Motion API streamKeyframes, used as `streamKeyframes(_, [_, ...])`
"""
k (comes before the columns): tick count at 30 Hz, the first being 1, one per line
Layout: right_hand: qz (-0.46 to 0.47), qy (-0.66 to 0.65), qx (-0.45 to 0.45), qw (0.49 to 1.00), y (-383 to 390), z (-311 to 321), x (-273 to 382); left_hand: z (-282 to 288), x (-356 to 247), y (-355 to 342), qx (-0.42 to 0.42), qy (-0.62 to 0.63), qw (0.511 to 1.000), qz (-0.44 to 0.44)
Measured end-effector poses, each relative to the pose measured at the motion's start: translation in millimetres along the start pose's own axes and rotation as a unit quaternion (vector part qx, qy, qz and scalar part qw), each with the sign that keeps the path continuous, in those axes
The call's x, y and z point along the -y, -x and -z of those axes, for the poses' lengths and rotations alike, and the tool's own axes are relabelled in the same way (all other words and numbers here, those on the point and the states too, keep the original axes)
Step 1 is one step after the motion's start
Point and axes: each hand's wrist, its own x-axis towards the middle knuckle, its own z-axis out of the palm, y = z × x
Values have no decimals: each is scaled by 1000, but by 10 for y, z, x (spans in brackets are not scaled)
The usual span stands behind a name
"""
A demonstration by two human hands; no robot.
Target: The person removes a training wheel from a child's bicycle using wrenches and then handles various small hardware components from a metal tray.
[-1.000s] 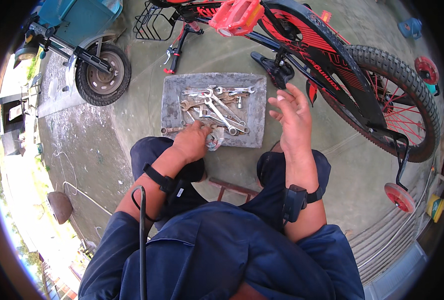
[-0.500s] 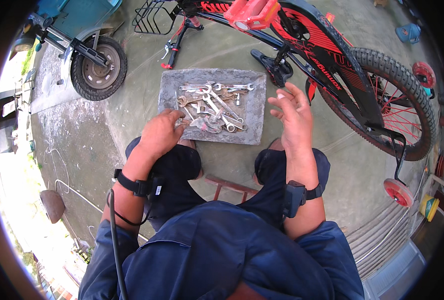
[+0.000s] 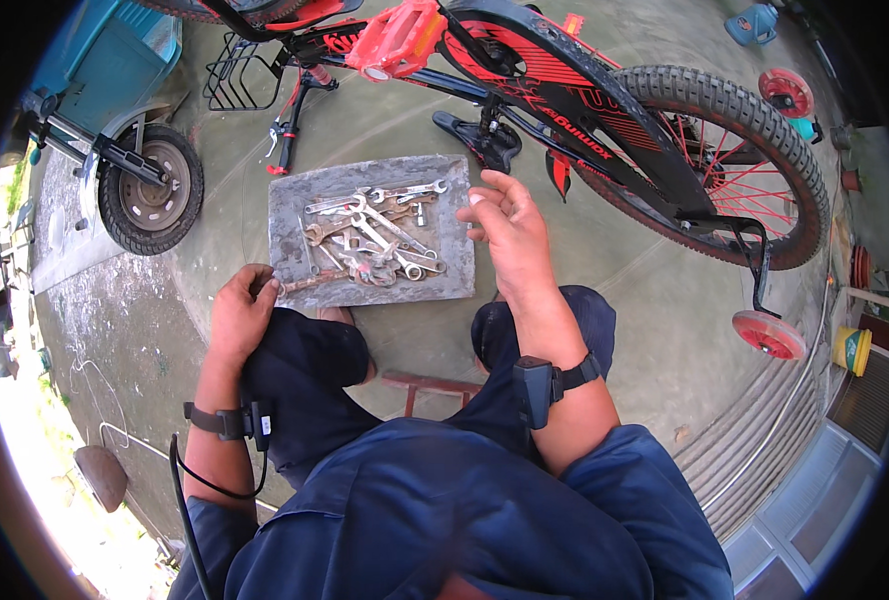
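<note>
A shallow grey stone-like tray (image 3: 452,270) sits on the ground before my knees. In its middle lies a heap of open-end and ring wrenches (image 3: 373,232), with a crumpled greyish scrap (image 3: 370,268) among them. At the tray's near left corner is my left hand (image 3: 242,312), thumb and fingertips pinched together; what they hold, if anything, is too small to make out. Just beside those fingertips is the end of a rusty bar-like tool (image 3: 315,282) resting in the tray. My right hand (image 3: 510,230) hovers by the right rim, palm turned inward, fingers apart and loosely bent, holding nothing.
Beyond the tray a black and red bicycle (image 3: 585,130) stands upside down, its saddle (image 3: 480,140) on the ground. A scooter's front wheel (image 3: 152,190) is at the far left. A low reddish stool (image 3: 430,384) shows between my legs. A yellow bucket (image 3: 851,350) stands far right.
My left hand has drawn back from over the wrenches to the tray's near left corner, uncovering the rusty tool. My right hand stays by the right rim. The whole view has shifted.
</note>
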Motion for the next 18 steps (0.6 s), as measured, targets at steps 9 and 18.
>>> streamKeyframes(9, [-1, 20, 5, 1000, -40, 29, -48, -12, 47, -23, -5, 19, 1000, 1])
streamKeyframes(18, [-18, 46, 7, 999, -52, -2, -98, 15, 61, -11, -10, 42, 999, 10])
